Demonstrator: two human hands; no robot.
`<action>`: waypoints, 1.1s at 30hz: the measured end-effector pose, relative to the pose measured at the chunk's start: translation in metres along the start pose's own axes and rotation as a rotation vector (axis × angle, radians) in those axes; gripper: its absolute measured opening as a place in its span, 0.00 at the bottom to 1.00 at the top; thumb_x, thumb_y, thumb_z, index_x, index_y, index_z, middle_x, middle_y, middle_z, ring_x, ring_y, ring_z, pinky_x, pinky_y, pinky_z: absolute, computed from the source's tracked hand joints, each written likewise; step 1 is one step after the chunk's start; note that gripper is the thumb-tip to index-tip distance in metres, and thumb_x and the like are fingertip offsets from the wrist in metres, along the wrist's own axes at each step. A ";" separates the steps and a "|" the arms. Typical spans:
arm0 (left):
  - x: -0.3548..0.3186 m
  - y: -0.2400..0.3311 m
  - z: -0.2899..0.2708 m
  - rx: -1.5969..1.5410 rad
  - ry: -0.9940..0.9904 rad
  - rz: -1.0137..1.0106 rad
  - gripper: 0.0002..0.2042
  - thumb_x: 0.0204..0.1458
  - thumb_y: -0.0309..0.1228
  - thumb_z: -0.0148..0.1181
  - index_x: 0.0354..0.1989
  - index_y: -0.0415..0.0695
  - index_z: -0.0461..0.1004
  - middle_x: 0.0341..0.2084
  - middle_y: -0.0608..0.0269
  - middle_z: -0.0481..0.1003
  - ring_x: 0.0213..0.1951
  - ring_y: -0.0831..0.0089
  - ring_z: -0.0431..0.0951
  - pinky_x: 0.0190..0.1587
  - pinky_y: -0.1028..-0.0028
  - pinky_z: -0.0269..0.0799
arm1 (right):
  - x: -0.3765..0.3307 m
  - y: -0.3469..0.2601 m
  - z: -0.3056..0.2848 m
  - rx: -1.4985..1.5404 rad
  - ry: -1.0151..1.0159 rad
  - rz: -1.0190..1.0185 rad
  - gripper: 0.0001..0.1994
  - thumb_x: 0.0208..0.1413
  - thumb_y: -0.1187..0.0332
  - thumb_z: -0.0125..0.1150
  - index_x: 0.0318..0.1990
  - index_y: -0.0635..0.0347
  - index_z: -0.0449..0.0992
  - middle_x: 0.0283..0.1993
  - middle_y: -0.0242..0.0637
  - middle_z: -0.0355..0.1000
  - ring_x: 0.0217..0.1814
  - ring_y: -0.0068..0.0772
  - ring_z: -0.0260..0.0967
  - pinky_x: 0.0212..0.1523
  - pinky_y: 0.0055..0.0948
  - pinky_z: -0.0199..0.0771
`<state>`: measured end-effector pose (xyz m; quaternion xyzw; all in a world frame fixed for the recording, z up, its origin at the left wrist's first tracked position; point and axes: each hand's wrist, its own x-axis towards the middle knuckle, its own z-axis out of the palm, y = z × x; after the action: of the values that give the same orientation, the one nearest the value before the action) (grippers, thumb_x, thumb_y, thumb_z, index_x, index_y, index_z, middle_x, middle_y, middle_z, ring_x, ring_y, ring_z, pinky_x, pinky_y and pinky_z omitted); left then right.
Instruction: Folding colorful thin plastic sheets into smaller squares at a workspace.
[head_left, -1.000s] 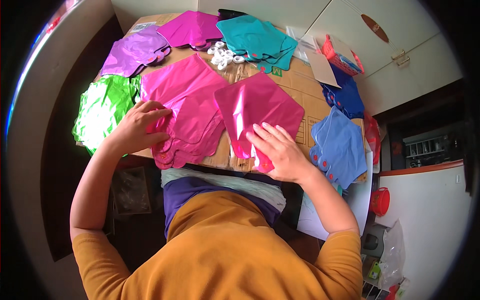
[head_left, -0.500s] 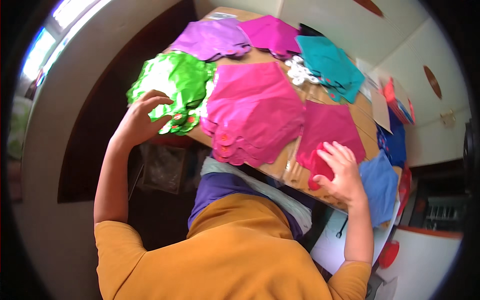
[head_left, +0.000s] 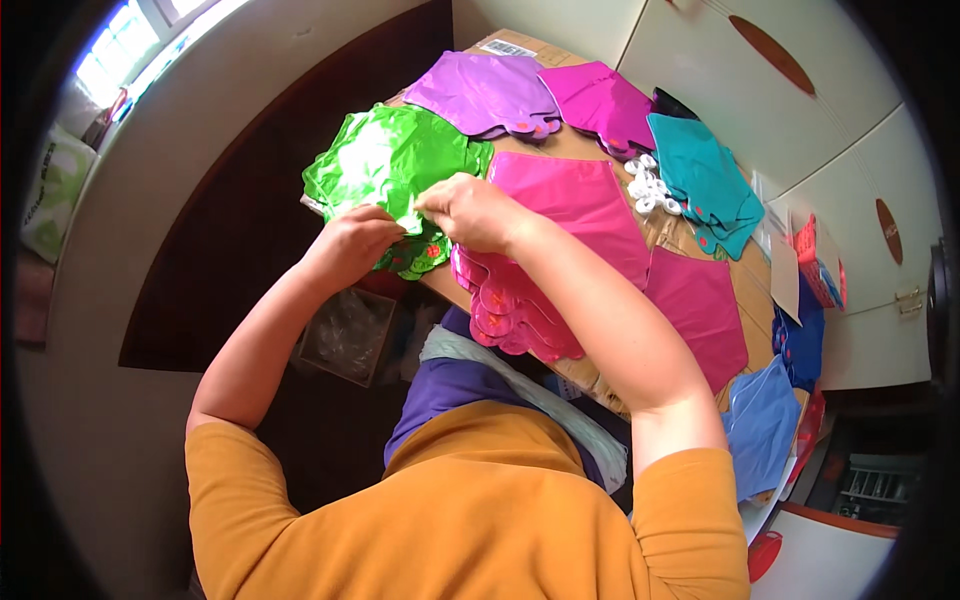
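A stack of shiny green foil pieces (head_left: 385, 165) lies at the left end of a cardboard-topped table (head_left: 745, 290). My left hand (head_left: 350, 245) pinches the near edge of the top green piece. My right hand (head_left: 470, 208) has come across and grips the same edge close beside it. Just right of my hands lies a pile of bright pink foil pieces (head_left: 570, 215) with scalloped ends, and my right forearm crosses over it.
Purple (head_left: 485, 92), magenta (head_left: 605, 100) and teal (head_left: 705, 180) foil piles lie further back, with small white rings (head_left: 650, 185) between them. A dark pink piece (head_left: 705, 310) and blue pieces (head_left: 765, 425) sit at the right. A clear plastic bag (head_left: 350, 335) hangs below the table edge.
My right hand left the dark pink piece and crossed left to the green stack, joining my left hand. The view swung left with it.
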<state>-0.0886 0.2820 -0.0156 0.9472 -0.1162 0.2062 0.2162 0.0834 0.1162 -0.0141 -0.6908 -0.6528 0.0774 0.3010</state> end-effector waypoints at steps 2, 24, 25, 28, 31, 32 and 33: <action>0.008 -0.001 -0.005 -0.170 -0.105 -0.357 0.06 0.46 0.23 0.67 0.32 0.36 0.81 0.28 0.59 0.78 0.30 0.70 0.78 0.36 0.69 0.74 | 0.003 0.010 0.015 -0.061 -0.012 0.020 0.09 0.56 0.63 0.58 0.39 0.48 0.84 0.48 0.32 0.76 0.53 0.44 0.69 0.57 0.39 0.70; 0.023 -0.005 0.002 0.407 -0.034 -0.117 0.18 0.47 0.37 0.66 0.47 0.46 0.75 0.41 0.60 0.72 0.47 0.59 0.72 0.50 0.61 0.69 | 0.060 0.046 0.026 0.756 0.216 0.638 0.16 0.47 0.64 0.69 0.39 0.68 0.78 0.34 0.51 0.78 0.30 0.39 0.76 0.34 0.40 0.74; 0.021 -0.006 0.001 0.358 -0.042 -0.181 0.20 0.48 0.39 0.66 0.49 0.47 0.75 0.44 0.59 0.72 0.50 0.57 0.71 0.53 0.60 0.68 | 0.069 0.055 0.012 0.623 0.240 0.532 0.17 0.49 0.64 0.67 0.41 0.69 0.78 0.37 0.54 0.78 0.36 0.42 0.76 0.39 0.41 0.74; 0.011 -0.007 -0.009 0.280 -0.096 -0.332 0.22 0.49 0.41 0.67 0.53 0.49 0.74 0.50 0.56 0.70 0.55 0.53 0.69 0.57 0.57 0.65 | 0.105 0.055 -0.080 0.271 0.393 0.433 0.20 0.54 0.61 0.63 0.47 0.69 0.76 0.46 0.59 0.76 0.50 0.54 0.75 0.52 0.42 0.72; 0.031 -0.004 -0.006 0.165 -0.161 -0.345 0.23 0.50 0.42 0.66 0.55 0.51 0.73 0.51 0.56 0.70 0.58 0.52 0.67 0.59 0.55 0.63 | 0.130 0.146 -0.216 0.076 0.810 0.537 0.15 0.58 0.59 0.61 0.40 0.64 0.77 0.25 0.42 0.73 0.21 0.35 0.69 0.21 0.38 0.71; 0.026 -0.005 -0.012 0.166 -0.175 -0.378 0.24 0.50 0.42 0.66 0.55 0.51 0.73 0.51 0.56 0.70 0.58 0.52 0.67 0.59 0.55 0.63 | 0.138 0.145 -0.253 -0.078 0.706 0.717 0.15 0.56 0.58 0.59 0.41 0.61 0.78 0.25 0.41 0.74 0.24 0.37 0.71 0.27 0.35 0.73; 0.025 -0.005 -0.017 0.163 -0.187 -0.397 0.24 0.49 0.42 0.66 0.55 0.51 0.73 0.51 0.56 0.70 0.58 0.52 0.67 0.60 0.55 0.63 | 0.142 0.141 -0.297 -0.242 0.577 0.885 0.16 0.55 0.57 0.57 0.42 0.58 0.80 0.25 0.41 0.75 0.27 0.38 0.73 0.32 0.32 0.75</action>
<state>-0.0709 0.2911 0.0077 0.9808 0.0700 0.0799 0.1635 0.3714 0.1620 0.1930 -0.9227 -0.1948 -0.0718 0.3247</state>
